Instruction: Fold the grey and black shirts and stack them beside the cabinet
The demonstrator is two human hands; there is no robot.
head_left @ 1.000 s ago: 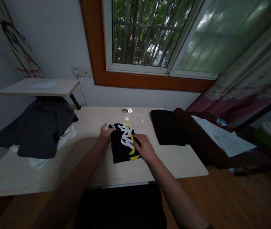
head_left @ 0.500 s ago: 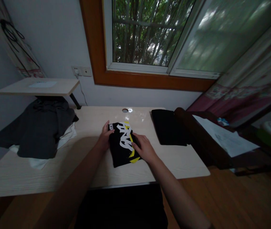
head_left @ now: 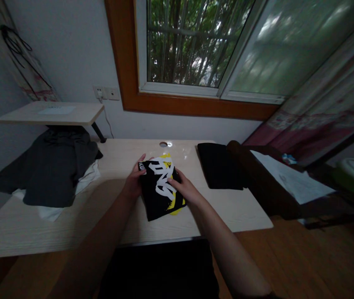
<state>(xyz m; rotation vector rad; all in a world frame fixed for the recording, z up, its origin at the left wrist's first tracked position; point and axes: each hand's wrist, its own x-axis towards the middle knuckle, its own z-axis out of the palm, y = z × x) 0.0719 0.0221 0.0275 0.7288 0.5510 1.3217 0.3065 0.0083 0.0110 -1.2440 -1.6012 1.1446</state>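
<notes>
A folded black T-shirt (head_left: 152,199) with a large white and yellow print is held between my two hands, over the middle of the pale wooden desk (head_left: 108,224). My left hand (head_left: 134,179) grips its left edge, thumb on top and fingers passing underneath. On the right side, my right hand (head_left: 185,187) clasps the edge with the thumb lying over the print; its other fingers are partly hidden behind the cloth. The far edge of the shirt looks slightly raised from the desktop.
Dark grey clothes (head_left: 49,166) lie heaped over white cloth (head_left: 88,176) at the left, partly beneath a small raised shelf (head_left: 52,112). A folded black garment (head_left: 220,166) rests at the desk's right. Beyond it, a white sheet (head_left: 289,176) lies on dark furniture.
The shirt has been lifted and tilted a little, its far edge now higher. Both hands have taken a firmer hold, the left fingers reaching further underneath.
</notes>
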